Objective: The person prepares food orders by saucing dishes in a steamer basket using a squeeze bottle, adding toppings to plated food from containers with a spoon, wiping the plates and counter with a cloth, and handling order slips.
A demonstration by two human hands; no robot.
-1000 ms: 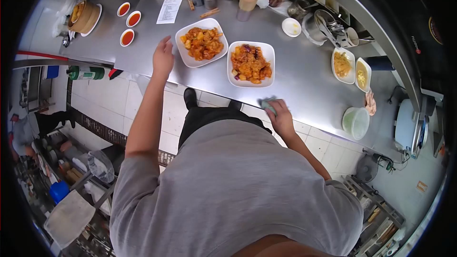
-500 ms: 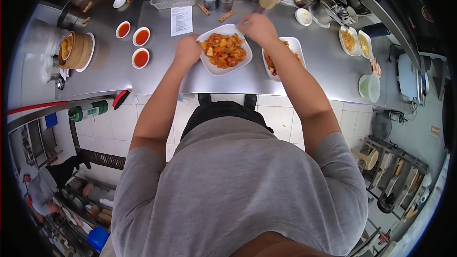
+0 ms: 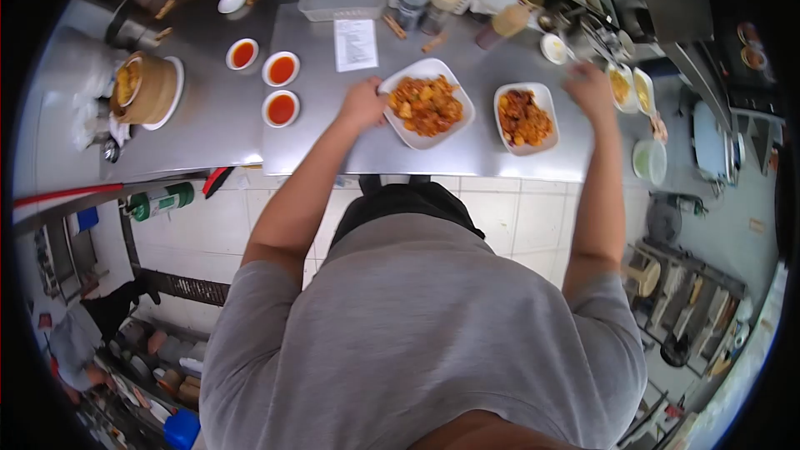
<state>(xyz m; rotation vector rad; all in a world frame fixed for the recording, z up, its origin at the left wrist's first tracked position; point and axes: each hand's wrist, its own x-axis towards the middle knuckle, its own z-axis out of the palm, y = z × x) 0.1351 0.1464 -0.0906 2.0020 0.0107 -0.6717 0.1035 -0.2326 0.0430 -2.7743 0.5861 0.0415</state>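
Note:
A square white plate (image 3: 460, 123) of saucy, orange-red stir-fried food (image 3: 427, 106) rests on the steel counter in front of me. My left hand (image 3: 364, 103) grips its left corner, fingers closed at the rim. To the right is a smaller white dish (image 3: 540, 148) of darker red-brown food (image 3: 523, 118), with no hand touching it. My right hand (image 3: 590, 87) is in the air beyond that dish, near two oval bowls of yellow food (image 3: 619, 86). Motion smears its fingers, so whether it holds anything cannot be made out.
Several small bowls of red sauce (image 3: 282, 69) stand on the left, beyond them a bamboo steamer (image 3: 154, 92). A printed slip (image 3: 356, 44) lies near a grey tray (image 3: 343, 0). Squeeze bottles (image 3: 412, 2) line the back. At right are a small white bowl (image 3: 553, 48) and a lidded tub (image 3: 650, 162).
My right hand has left the plate's rim and swung right, past the smaller dish, uncovering it. My left hand stays at the plate. The whole view has shifted a little.

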